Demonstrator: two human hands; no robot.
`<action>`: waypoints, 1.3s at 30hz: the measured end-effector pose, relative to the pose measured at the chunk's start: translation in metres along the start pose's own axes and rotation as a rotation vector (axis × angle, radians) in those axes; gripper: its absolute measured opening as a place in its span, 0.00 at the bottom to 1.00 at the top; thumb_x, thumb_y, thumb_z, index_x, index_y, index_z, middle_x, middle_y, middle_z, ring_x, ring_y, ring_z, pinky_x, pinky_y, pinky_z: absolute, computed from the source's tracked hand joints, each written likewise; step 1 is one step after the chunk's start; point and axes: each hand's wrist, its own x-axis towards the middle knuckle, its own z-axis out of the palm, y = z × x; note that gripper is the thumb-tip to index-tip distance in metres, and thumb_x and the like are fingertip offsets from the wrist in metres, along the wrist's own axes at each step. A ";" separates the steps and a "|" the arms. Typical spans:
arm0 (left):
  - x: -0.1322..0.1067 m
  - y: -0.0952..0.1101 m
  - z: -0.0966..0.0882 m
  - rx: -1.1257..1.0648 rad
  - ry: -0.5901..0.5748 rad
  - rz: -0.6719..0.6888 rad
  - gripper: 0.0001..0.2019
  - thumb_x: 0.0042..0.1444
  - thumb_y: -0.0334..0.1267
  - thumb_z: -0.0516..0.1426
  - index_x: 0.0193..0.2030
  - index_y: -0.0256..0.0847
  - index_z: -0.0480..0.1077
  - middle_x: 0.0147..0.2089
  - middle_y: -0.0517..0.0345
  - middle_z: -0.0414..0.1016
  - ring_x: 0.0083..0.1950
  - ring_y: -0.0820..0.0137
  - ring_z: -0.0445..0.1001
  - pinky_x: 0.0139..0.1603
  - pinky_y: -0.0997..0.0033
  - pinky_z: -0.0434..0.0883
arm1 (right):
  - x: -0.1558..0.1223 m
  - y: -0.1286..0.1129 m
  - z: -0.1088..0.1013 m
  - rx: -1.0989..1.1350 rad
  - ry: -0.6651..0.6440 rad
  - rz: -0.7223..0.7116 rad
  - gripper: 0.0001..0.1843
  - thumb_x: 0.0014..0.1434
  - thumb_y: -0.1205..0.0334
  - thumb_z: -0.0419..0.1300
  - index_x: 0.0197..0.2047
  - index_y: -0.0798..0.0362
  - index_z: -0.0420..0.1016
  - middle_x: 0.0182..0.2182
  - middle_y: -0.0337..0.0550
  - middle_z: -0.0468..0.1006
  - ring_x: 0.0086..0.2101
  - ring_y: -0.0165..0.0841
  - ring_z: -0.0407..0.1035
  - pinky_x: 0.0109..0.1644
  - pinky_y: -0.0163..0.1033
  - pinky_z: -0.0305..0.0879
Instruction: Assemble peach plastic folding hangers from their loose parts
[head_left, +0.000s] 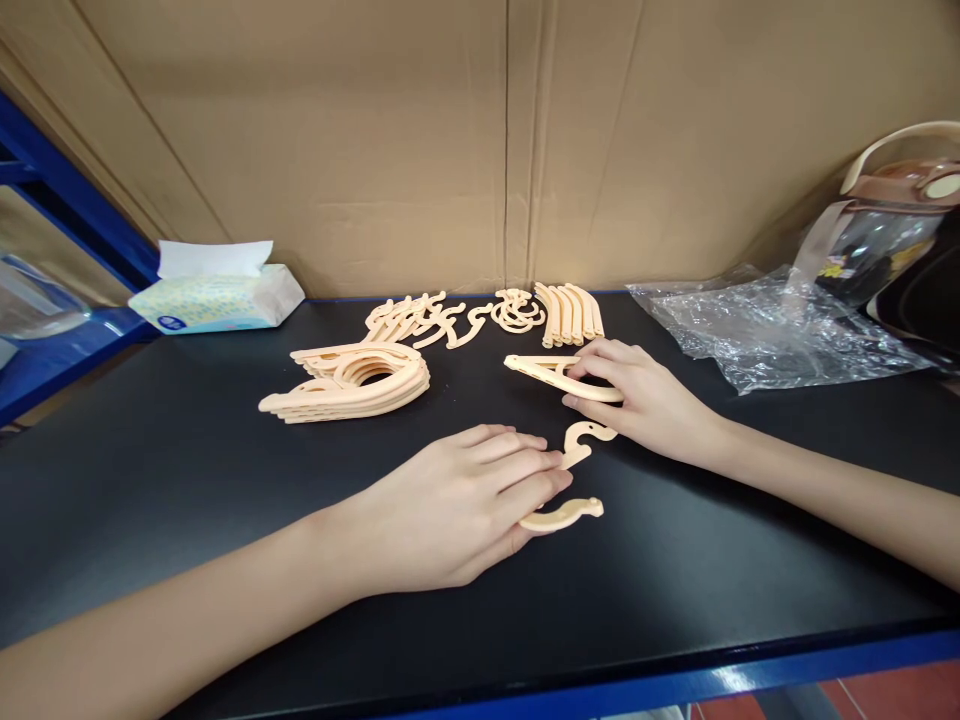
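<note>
- Hook piece (562, 515) nearest on table (225, 520); left hand (465, 505) lies flat, fingers spread over its end.
- Right hand (645, 400) clamped on hanger arm (559, 378) just beyond.
- I judge both light, stiff, thin; take by edges.
- Stacked hangers (352, 385) farther back.

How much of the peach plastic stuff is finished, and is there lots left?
Roughly partway, it seems. Done: a neat stack of joined-looking pieces. In hand: the right hand holds a triangular piece, the left hand rests on a hook piece, with another hook between them. Left: loose hooks, rings and curved bars at the back.
</note>
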 end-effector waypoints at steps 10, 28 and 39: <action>0.004 0.001 -0.003 0.022 0.019 -0.063 0.14 0.68 0.34 0.45 0.48 0.35 0.70 0.43 0.51 0.78 0.46 0.63 0.74 0.54 0.59 0.68 | -0.001 -0.001 -0.001 -0.029 -0.010 -0.005 0.08 0.65 0.54 0.56 0.40 0.50 0.69 0.43 0.45 0.73 0.45 0.40 0.68 0.50 0.47 0.62; -0.002 -0.001 0.000 0.016 0.214 -0.271 0.13 0.70 0.43 0.45 0.41 0.40 0.65 0.34 0.62 0.66 0.25 0.76 0.64 0.22 0.76 0.58 | 0.000 -0.001 -0.001 0.005 -0.036 0.007 0.13 0.65 0.54 0.55 0.31 0.50 0.64 0.42 0.45 0.71 0.45 0.40 0.67 0.50 0.49 0.61; -0.001 -0.005 0.005 -0.029 0.129 -0.348 0.13 0.70 0.44 0.48 0.38 0.40 0.65 0.33 0.63 0.66 0.27 0.75 0.67 0.26 0.75 0.58 | 0.000 0.001 -0.001 0.080 -0.054 0.041 0.13 0.64 0.51 0.57 0.33 0.50 0.63 0.44 0.44 0.71 0.47 0.40 0.66 0.52 0.48 0.61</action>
